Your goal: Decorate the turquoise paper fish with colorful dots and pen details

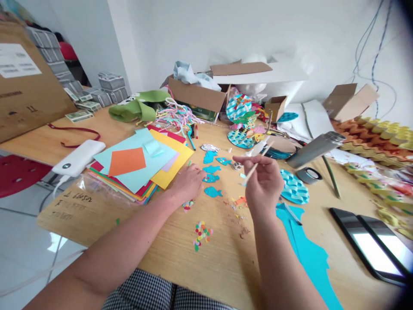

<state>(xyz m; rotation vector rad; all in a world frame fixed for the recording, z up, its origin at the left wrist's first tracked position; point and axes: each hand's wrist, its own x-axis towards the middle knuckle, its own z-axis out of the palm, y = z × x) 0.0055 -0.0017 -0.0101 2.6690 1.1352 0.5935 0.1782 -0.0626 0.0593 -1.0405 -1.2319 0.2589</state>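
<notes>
My left hand (189, 184) rests on the table with bent fingers drawn together. Its fingertips meet the edge of a dotted blue paper fish (212, 178); anything between them is hidden. A thin wooden stick (254, 167) is pinched in my raised right hand (263, 183), its lower end pointing down to the left. More blue paper fish (213, 192) lie in a column between the hands, and another dotted fish (223, 161) lies to their right. Small coloured paper dots (202, 234) are scattered nearer me, with a smaller pile (187, 206) below my left hand.
Coloured paper sheets (129, 142) are stacked at left beside a white power bank (78, 157). At right are a blue woven paper disc (294, 187), a steel flask (316, 148), blue paper scrap (306, 249) and two phones (368, 243). Open cardboard boxes (196, 94) stand behind.
</notes>
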